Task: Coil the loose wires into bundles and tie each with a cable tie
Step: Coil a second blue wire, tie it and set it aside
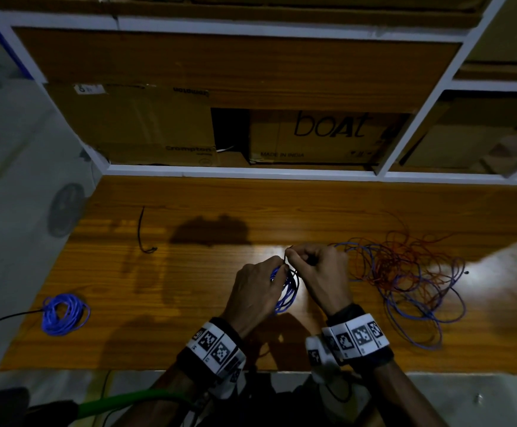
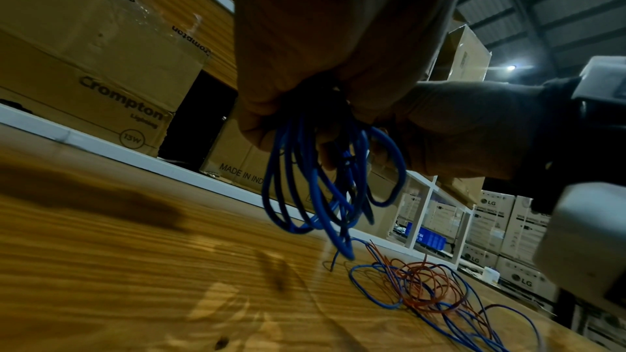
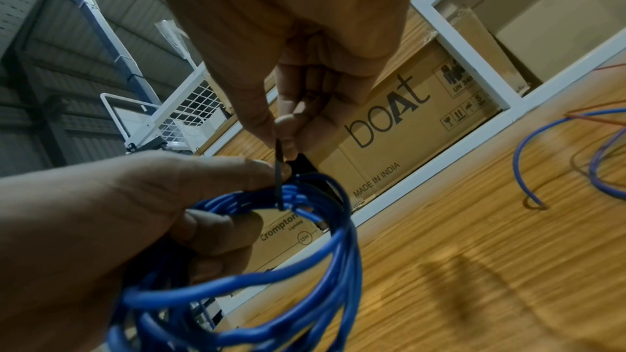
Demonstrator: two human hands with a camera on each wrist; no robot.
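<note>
My left hand (image 1: 260,288) grips a coil of blue wire (image 1: 288,291) just above the wooden table; the coil (image 2: 325,184) hangs below the fingers in the left wrist view. My right hand (image 1: 315,266) pinches a black cable tie (image 3: 279,173) between thumb and forefinger, and the tie runs down across the top of the blue coil (image 3: 305,264). The left thumb (image 3: 237,170) presses beside the tie. A tied blue bundle (image 1: 64,314) lies at the table's left. A spare black cable tie (image 1: 141,231) lies further back.
A tangle of loose red and blue wires (image 1: 405,272) spreads over the table's right side. Cardboard boxes (image 1: 321,137) fill the white-framed shelf (image 1: 251,172) behind the table. The table's front edge (image 1: 127,369) runs close to my wrists.
</note>
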